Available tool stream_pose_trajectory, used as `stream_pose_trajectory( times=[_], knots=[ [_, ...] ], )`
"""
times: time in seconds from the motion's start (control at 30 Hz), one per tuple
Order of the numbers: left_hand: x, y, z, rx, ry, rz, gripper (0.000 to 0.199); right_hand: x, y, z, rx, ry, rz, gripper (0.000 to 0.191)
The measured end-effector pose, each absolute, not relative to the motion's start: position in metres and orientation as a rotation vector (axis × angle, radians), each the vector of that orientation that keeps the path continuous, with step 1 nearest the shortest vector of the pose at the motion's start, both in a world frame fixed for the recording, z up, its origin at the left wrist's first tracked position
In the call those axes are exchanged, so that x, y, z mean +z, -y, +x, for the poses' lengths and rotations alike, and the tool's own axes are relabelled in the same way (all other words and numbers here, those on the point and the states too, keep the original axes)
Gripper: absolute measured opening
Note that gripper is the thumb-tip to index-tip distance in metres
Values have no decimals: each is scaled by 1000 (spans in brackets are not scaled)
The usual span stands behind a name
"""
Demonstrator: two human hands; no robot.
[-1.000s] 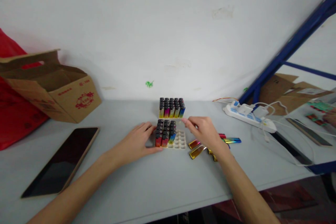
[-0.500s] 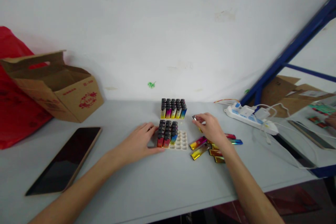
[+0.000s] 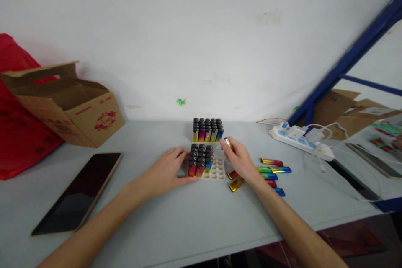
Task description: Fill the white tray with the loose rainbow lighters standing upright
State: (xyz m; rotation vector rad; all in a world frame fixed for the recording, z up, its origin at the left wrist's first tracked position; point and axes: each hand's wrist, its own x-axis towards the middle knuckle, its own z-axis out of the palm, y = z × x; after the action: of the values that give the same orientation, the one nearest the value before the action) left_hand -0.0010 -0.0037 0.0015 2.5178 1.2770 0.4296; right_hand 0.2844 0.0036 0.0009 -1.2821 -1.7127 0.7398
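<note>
The left forearm slanted up from the lower left, and the left hand (image 3: 171, 167) rested palm down on the desk (image 3: 163, 226) beside the pale tray (image 3: 219, 171). Its thumb lay along the tray's near left corner; the other fingers bent forward, well apart from the thumb, against the left side of the upright lighters (image 3: 200, 162) there.

The right forearm slanted in from the lower right, over part of the loose lighters (image 3: 271, 177) lying on the desk. The right hand (image 3: 238, 157) was raised above the tray's right far corner, wrist bent inward, thumb and index finger closed in a narrow pinch on a shiny lighter (image 3: 227, 142), most of it hidden by the hand.

The tray's right-hand cells were unfilled. Just behind it stood a second block of lighters (image 3: 207, 130), black tops up, near the wall (image 3: 207, 42).
</note>
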Motion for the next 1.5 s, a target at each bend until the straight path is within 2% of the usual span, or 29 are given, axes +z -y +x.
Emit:
stream_pose_trajectory(
  times=[0.23,0.43,0.6,0.83,1.0,1.23,1.5],
  knots=[
    [0,4,-1,455,-1281,2521,52,13,4,280,564,1645,-1341,62],
    [0,3,-2,429,-1296,2495,54,5,3,282,652,1527,-1351,52],
    [0,4,-2,424,-1296,2491,54,9,6,281,653,1602,-1325,57],
    [2,4,-2,436,-1283,2484,55,25,16,277,595,1827,-1178,35],
    [2,5,-1,445,-1288,2490,55,31,19,279,410,1982,-998,38],
    [2,5,-1,442,-1277,2484,53,31,22,284,662,2073,-1032,53],
    [2,5,-2,443,-1271,2461,53,30,21,287,696,2225,-971,61]
  ],
)
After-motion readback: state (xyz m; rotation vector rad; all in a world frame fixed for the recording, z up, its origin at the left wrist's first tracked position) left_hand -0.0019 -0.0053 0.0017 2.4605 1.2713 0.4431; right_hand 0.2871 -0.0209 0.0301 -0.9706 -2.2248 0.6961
